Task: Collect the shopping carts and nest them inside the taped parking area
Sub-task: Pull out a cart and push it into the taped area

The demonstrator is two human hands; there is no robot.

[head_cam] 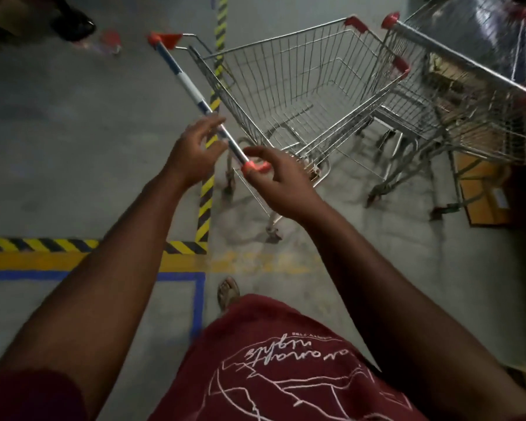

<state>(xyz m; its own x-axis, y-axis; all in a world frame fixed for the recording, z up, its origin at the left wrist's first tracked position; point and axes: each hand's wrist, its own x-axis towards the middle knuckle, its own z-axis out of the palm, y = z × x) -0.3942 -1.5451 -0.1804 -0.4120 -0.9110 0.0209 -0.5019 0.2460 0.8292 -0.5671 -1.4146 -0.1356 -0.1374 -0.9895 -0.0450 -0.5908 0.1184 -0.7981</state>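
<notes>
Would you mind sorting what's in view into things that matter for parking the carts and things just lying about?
Belongs to the job:
- near wire shopping cart with red-capped handle
- second wire shopping cart beside it
- yellow-and-black striped floor tape
- left hand, right hand, both open at the handle

Lying about:
- flat brown cardboard on the floor
- small blurred red object

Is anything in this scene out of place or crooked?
Yes. The near cart stands at an angle across the striped floor tape rather than square to it. Its front corner meets the second cart, but the two are not nested. Both hands, left and right, are open at its handle.
</notes>
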